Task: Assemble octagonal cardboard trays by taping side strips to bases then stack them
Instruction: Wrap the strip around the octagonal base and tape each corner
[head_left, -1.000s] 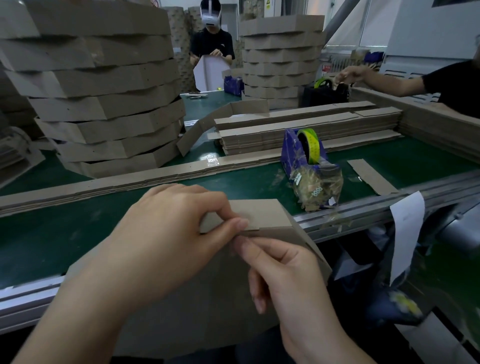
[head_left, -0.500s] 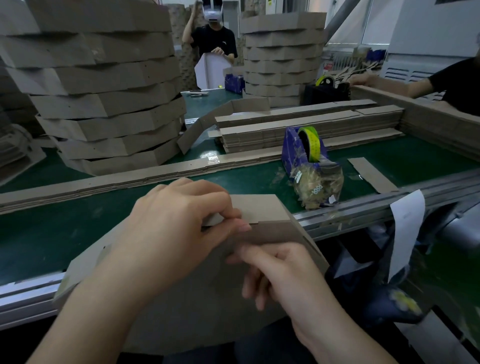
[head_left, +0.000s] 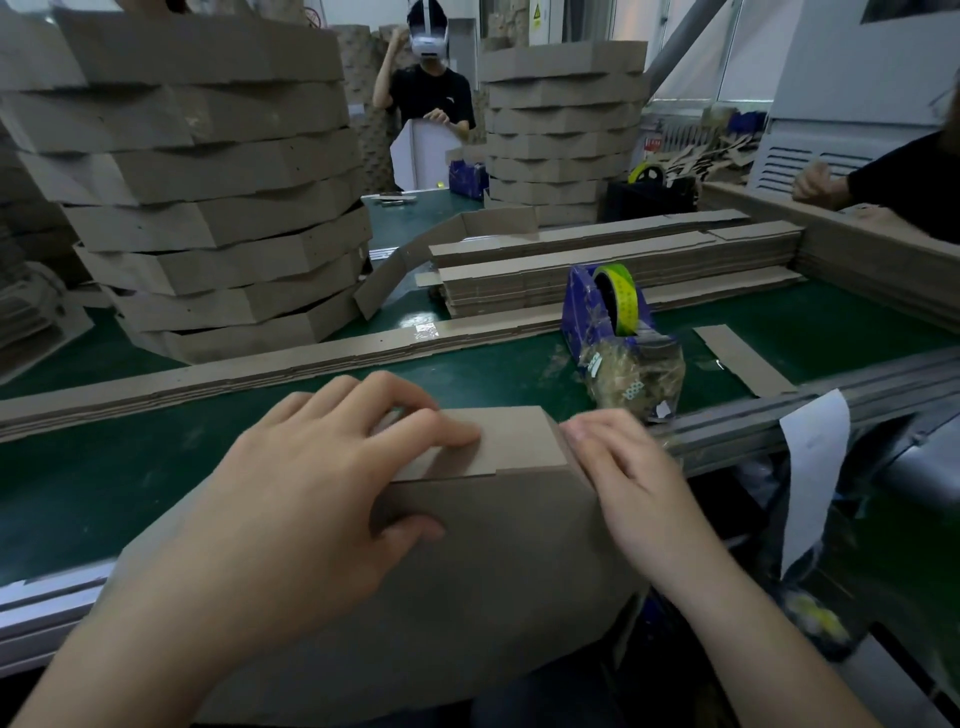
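A brown cardboard tray (head_left: 498, 561) leans against the near table edge, its base facing me. My left hand (head_left: 311, 483) grips its top edge, fingers pressing the folded side strip (head_left: 514, 441) and thumb on the base. My right hand (head_left: 628, 478) lies flat with fingers spread against the tray's right corner. A blue tape dispenser (head_left: 608, 312) with a yellow-green roll stands just beyond, wads of used tape at its front. A tall stack of finished trays (head_left: 208, 197) rises at the back left.
Long flat strips (head_left: 260, 369) cross the green table (head_left: 93, 483), with piled strips (head_left: 613, 265) behind the dispenser. A second tray stack (head_left: 561, 124) stands far back. One person works opposite, and another's arm (head_left: 883, 187) reaches in at the right. A white paper (head_left: 810, 467) hangs off the table rail.
My right hand let go of its pinch on the strip's edge and slid to the tray's right corner, fingers now flat. My left hand shifted from pinching to pressing the strip down.
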